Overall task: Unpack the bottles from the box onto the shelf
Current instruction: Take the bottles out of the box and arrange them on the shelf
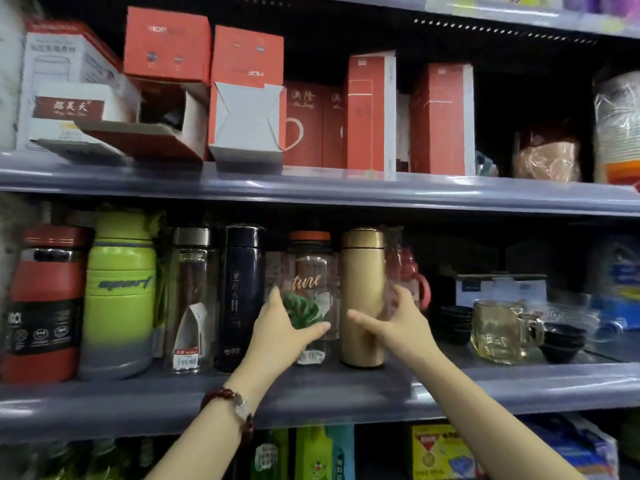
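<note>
The lower shelf's (pixel 311 396) right end lay in shadow and blur, so the stacked goods behind the glass mug (pixel 498 332) could not be made out; a pink-handled bottle (pixel 414 278) showed only in part behind the gold flask (pixel 363 296); the packets on the shelf below were cut off by the frame; the open red box (pixel 152 129) on the upper shelf held something dark that could not be identified.

The clear bottle (pixel 313 282) stood upright on the lower shelf between the navy flask (pixel 242 296) and the gold flask; it had an orange cap, gold script, a green leaf print and a barcode label near its base.

The left hand (pixel 280 332), a red bead bracelet (pixel 230 407) at its wrist, was spread around the clear bottle's lower half, thumb on the left side and fingers across the front, though how firmly it gripped could not be told; the right hand (pixel 398 323) was open, fingers spread, with its forefinger across the gold flask's front and the thumb at the flask's right side, cupping it loosely rather than closed on it.
</note>
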`<state>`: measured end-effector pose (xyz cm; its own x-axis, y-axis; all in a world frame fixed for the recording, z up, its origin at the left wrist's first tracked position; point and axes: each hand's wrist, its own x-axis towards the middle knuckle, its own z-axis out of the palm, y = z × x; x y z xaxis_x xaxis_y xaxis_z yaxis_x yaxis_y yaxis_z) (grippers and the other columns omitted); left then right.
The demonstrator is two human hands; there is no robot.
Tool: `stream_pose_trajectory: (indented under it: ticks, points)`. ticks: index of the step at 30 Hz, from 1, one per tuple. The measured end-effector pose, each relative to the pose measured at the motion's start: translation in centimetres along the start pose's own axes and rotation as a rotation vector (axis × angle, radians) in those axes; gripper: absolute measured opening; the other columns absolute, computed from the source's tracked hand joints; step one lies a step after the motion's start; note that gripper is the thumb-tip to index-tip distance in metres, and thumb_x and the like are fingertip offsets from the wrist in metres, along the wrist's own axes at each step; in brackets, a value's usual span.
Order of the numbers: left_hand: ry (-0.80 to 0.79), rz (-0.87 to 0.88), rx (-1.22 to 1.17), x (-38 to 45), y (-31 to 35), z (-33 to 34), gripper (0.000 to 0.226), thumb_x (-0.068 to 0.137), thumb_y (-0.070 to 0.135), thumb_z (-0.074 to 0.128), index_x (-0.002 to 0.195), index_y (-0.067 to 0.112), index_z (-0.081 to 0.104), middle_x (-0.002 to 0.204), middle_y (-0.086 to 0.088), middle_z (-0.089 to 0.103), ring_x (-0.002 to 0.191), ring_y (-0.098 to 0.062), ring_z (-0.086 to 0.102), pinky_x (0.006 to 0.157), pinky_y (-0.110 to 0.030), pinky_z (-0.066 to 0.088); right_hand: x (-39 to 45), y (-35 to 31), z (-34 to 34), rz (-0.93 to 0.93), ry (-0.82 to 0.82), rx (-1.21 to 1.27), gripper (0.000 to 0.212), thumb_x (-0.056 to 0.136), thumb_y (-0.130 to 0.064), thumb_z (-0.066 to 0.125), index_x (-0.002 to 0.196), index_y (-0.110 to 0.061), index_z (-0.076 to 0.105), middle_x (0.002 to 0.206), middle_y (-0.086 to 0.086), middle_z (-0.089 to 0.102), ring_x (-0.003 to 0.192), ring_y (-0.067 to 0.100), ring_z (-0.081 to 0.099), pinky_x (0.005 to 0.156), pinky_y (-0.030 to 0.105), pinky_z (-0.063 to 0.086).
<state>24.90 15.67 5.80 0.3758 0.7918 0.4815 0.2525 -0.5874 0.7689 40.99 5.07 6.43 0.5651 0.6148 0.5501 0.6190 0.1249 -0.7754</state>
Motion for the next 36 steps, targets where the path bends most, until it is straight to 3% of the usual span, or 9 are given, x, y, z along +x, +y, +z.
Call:
stream_pose_trajectory:
  ticks: [3, 6, 10, 15, 18, 21, 27, 33, 36]
  points:
    - [0.008, -0.118, -0.007, 0.7, 0.0, 0.9, 0.104, 0.055, 0.049, 0.081, 0.141, 0.019, 0.031, 0.136, -0.003, 0.053, 0.124, -0.022, 0.051, 0.104, -0.040, 0.044, 0.9, 1.0, 1.2, 0.053, -0.062, -0.023, 0.102, 0.060, -0.047, 0.085, 0.140, -0.015, 0.031, 0.134, 0.002, 0.054, 0.115, 0.020, 0.054, 0.090, 0.029, 0.047]
    - [0.037, -0.173, 0.008, 1.3, -0.1, 1.7, 0.079, 0.064, 0.031, 0.084, 0.128, 0.013, 0.043, 0.126, -0.005, 0.058, 0.116, -0.022, 0.056, 0.099, -0.034, 0.047, 1.4, 1.8, 1.7, 0.064, -0.083, -0.054, 0.081, 0.059, -0.042, 0.086, 0.122, -0.016, 0.042, 0.120, 0.003, 0.058, 0.101, 0.019, 0.056, 0.081, 0.032, 0.049]
    - [0.109, -0.136, 0.097, 0.8, -0.1, 1.9, 0.073, 0.060, 0.037, 0.085, 0.119, 0.012, 0.050, 0.118, -0.006, 0.061, 0.107, -0.021, 0.059, 0.083, -0.024, 0.048, 1.9, 2.2, 0.9, 0.038, -0.162, -0.041, 0.074, 0.058, -0.044, 0.086, 0.114, -0.019, 0.045, 0.110, -0.002, 0.059, 0.101, 0.019, 0.059, 0.078, 0.034, 0.055]
    - [0.138, -0.092, 0.244, 0.2, 0.2, 2.0, 0.086, 0.060, 0.050, 0.081, 0.124, 0.007, 0.045, 0.124, -0.013, 0.055, 0.111, -0.026, 0.056, 0.090, -0.034, 0.051, 2.9, 3.2, 0.2, 0.045, -0.323, 0.099, 0.090, 0.044, -0.048, 0.088, 0.121, -0.022, 0.048, 0.116, -0.003, 0.066, 0.092, 0.014, 0.066, 0.077, 0.034, 0.059]
    - [0.134, -0.074, 0.272, 0.0, 0.3, 2.0, 0.089, 0.062, 0.051, 0.080, 0.129, 0.006, 0.042, 0.127, -0.014, 0.051, 0.114, -0.026, 0.053, 0.091, -0.033, 0.049, 3.4, 3.7, -0.7, 0.107, -0.455, 0.264, 0.085, 0.057, -0.029, 0.089, 0.127, -0.019, 0.042, 0.121, 0.003, 0.065, 0.106, 0.017, 0.066, 0.094, 0.040, 0.054]
    - [0.128, -0.064, 0.255, -0.2, 0.1, 2.0, 0.088, 0.064, 0.051, 0.078, 0.131, 0.008, 0.041, 0.129, -0.012, 0.051, 0.115, -0.025, 0.052, 0.092, -0.033, 0.048, 3.4, 3.6, -1.4, 0.140, -0.537, 0.308, 0.073, 0.070, -0.015, 0.082, 0.130, -0.016, 0.041, 0.122, 0.003, 0.065, 0.108, 0.016, 0.065, 0.091, 0.033, 0.055]
    - [-0.005, -0.067, 0.136, -0.1, -0.1, 1.5, 0.077, 0.069, 0.033, 0.080, 0.130, 0.014, 0.037, 0.122, -0.004, 0.058, 0.102, -0.016, 0.055, 0.085, -0.023, 0.045, 3.1, 3.8, -1.8, 0.129, -0.517, 0.334, 0.050, 0.082, -0.008, 0.070, 0.127, -0.014, 0.051, 0.121, 0.005, 0.066, 0.110, 0.019, 0.064, 0.097, 0.038, 0.052]
    - [-0.007, -0.053, 0.112, -0.1, -0.2, 1.2, 0.075, 0.069, 0.028, 0.081, 0.130, 0.015, 0.040, 0.124, -0.004, 0.059, 0.103, -0.016, 0.055, 0.086, -0.022, 0.042, 3.3, 3.8, -2.5, 0.124, -0.519, 0.275, 0.061, 0.075, -0.017, 0.079, 0.127, -0.019, 0.047, 0.118, 0.000, 0.067, 0.108, 0.017, 0.065, 0.094, 0.041, 0.054]
    - [-0.001, -0.054, 0.121, -0.2, -0.2, 1.3, 0.075, 0.068, 0.029, 0.082, 0.129, 0.015, 0.041, 0.124, -0.005, 0.059, 0.110, -0.021, 0.057, 0.087, -0.024, 0.042, 2.7, 3.6, -1.2, 0.062, -0.352, 0.083, 0.081, 0.059, -0.039, 0.087, 0.126, -0.018, 0.045, 0.118, 0.000, 0.064, 0.106, 0.017, 0.063, 0.090, 0.039, 0.056]
